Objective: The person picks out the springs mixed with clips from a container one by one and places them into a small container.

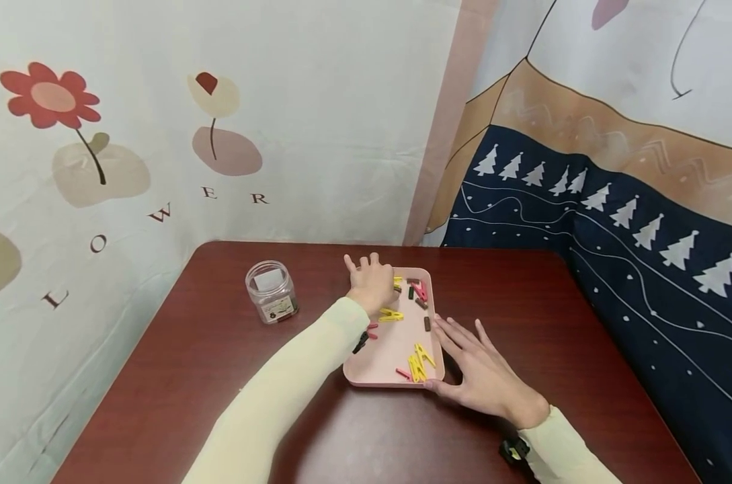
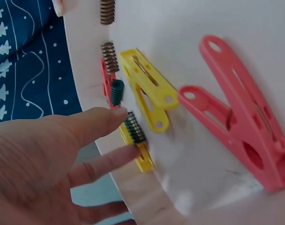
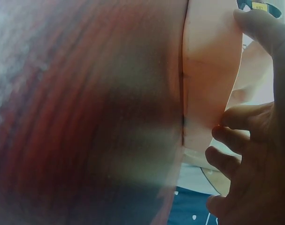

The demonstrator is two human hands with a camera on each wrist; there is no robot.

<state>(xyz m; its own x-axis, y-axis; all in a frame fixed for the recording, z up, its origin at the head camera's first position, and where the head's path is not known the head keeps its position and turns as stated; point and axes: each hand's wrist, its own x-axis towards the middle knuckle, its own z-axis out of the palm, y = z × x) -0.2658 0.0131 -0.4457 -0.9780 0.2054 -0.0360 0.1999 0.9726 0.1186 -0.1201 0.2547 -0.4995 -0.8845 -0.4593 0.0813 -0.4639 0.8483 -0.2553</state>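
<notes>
Left hand pinched dark spring near tray's far edge; right hand, spread, touched right edge. Likely pickup stage; next move called for lifting clear of yellow clip.

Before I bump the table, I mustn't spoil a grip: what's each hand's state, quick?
Left hand: closed, pinching a dark coil spring.
Right hand: open, touching the pink tray at its edge.

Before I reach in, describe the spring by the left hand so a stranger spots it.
On the red-brown table sits a pink tray. At its far left corner is the left hand. Pinched between that hand's thumb and finger is a dark spring, the only visible spring held so.
</notes>
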